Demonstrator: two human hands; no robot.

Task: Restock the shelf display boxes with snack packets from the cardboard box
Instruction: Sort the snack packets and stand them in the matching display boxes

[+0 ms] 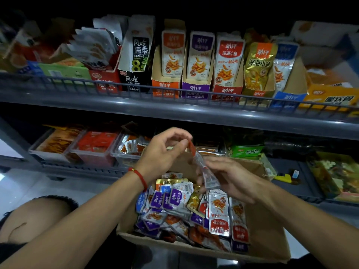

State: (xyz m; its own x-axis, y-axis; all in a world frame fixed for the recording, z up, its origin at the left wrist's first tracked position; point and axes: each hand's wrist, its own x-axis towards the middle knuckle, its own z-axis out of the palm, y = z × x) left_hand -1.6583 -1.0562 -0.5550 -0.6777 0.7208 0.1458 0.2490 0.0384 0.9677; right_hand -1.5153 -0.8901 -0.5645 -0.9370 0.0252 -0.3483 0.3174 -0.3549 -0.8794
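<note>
An open cardboard box sits low in front of me, holding several small snack packets in purple, blue, gold and red. Above the box my left hand pinches the red top end of a thin stack of red-topped packets. My right hand grips the lower end of the same stack. On the upper shelf stand the display boxes: orange, purple, red, gold and blue, each with packets standing in it.
A wire rail runs along the upper shelf's front. The lower shelf holds clear tubs of red snacks and a green box. More snack boxes fill the upper shelf's left. My knee is at lower left.
</note>
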